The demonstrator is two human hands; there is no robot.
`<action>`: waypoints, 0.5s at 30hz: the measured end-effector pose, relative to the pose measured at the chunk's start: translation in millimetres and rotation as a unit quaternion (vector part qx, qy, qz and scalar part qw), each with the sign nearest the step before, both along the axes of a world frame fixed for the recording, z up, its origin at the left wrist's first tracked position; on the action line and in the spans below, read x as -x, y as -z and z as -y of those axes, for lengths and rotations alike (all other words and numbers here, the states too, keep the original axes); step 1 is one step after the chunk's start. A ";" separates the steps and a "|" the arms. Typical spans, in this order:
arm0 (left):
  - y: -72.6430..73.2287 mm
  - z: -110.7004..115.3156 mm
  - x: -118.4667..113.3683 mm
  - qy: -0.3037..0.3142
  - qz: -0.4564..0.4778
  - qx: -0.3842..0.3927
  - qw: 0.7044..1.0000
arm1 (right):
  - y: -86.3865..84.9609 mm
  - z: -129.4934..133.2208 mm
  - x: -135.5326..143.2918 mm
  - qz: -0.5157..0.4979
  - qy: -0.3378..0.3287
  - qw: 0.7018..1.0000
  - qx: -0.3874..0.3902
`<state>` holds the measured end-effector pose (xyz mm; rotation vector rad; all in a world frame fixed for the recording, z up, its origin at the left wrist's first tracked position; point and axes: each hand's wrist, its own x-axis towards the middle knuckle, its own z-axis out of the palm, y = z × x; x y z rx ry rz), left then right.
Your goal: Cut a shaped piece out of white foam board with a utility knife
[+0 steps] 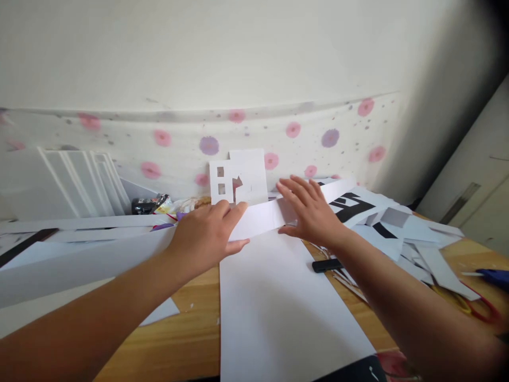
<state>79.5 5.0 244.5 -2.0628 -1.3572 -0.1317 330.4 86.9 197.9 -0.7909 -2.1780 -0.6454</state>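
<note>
A long, narrow strip of white card (258, 218) runs crosswise in front of me, rising toward the right. My left hand (209, 231) grips it, thumb at the near edge and fingers over the far side. My right hand (308, 212) is spread across the strip farther right, its fingers apart and its thumb near the lower edge; how firmly it touches is unclear. Below the strip lies a large white sheet (278, 302). Behind it stands a white cut-out panel (250, 178) with small square openings and an irregular hole.
Long white boards (87, 265) cover the left side. A black-handled tool (326, 265) lies beside the sheet. Paper scraps (417, 260), red-and-yellow-handled scissors (483, 307) and a blue tool (493, 277) are at right. White framed panels (85, 180) lean against the flowered wall covering (175, 148).
</note>
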 end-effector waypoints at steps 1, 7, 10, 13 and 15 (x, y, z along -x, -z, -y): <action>-0.6 2.7 0.2 0.014 -0.002 -0.014 1.000 | -5.1 -5.9 5.4 0.004 -0.015 1.000 -0.005; -10.0 2.4 0.5 0.045 0.001 -0.085 0.995 | -30.1 -13.6 13.3 -0.050 -0.104 0.992 -0.046; -20.9 -3.8 -1.5 0.049 0.012 -0.096 0.994 | -49.8 -3.4 9.5 -0.073 -0.125 0.986 -0.086; -33.9 -6.5 -4.7 0.049 0.002 -0.107 0.993 | -67.2 1.2 2.6 -0.052 -0.082 0.986 -0.133; -40.4 -5.7 -7.9 0.042 -0.008 -0.117 0.992 | -75.2 -1.4 -2.5 -0.023 -0.031 0.987 -0.153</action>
